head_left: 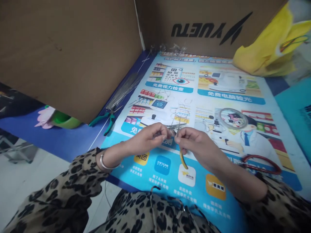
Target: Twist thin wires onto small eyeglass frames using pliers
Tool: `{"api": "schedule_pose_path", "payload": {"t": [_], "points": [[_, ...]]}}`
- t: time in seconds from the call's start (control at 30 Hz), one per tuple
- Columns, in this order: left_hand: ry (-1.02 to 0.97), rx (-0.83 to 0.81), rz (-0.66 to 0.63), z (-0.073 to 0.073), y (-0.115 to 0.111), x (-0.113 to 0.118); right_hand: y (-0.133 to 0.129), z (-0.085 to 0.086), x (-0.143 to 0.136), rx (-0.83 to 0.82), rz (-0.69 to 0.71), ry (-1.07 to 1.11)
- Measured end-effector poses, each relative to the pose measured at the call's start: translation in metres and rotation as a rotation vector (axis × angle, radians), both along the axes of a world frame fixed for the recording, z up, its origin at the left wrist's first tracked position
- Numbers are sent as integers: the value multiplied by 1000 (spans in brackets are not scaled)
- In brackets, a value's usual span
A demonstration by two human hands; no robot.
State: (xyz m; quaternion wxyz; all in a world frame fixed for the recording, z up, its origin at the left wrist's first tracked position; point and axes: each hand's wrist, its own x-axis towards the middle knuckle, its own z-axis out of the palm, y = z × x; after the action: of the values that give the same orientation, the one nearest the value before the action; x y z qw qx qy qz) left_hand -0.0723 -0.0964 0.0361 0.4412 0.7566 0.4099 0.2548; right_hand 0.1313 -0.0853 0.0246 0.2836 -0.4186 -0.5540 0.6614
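My left hand [156,136] is closed in a pinch above the printed mat; what lies between its fingertips is too small to make out. Close beside it, my right hand [194,140] pinches a thin metal wire [179,123] that sticks up past the fingertips. Several short wires [173,126] lie crosswise just beyond both hands. Below my right fingers shows a curved yellow handle [184,160]; the rest of that tool is hidden. Fine bent wires [178,111] are scattered farther up the mat.
Green-handled pliers [109,119] lie left, near a bundle of straight wires [123,90]. A wire coil [233,118] and a red-handled tool [263,161] rest right. Cardboard panels [73,48] stand left and behind. A yellow bag [264,55] sits back right, a pink-green object [57,118] left.
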Motion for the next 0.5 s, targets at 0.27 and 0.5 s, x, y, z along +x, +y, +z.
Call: {"api": "schedule_pose_path", "payload": {"t": [0.27, 0.5], "points": [[162, 342, 86, -18, -3, 24, -8, -5, -6, 133, -75, -29], [234, 509, 41, -25, -6, 18, -12, -5, -10, 386, -78, -226]]}}
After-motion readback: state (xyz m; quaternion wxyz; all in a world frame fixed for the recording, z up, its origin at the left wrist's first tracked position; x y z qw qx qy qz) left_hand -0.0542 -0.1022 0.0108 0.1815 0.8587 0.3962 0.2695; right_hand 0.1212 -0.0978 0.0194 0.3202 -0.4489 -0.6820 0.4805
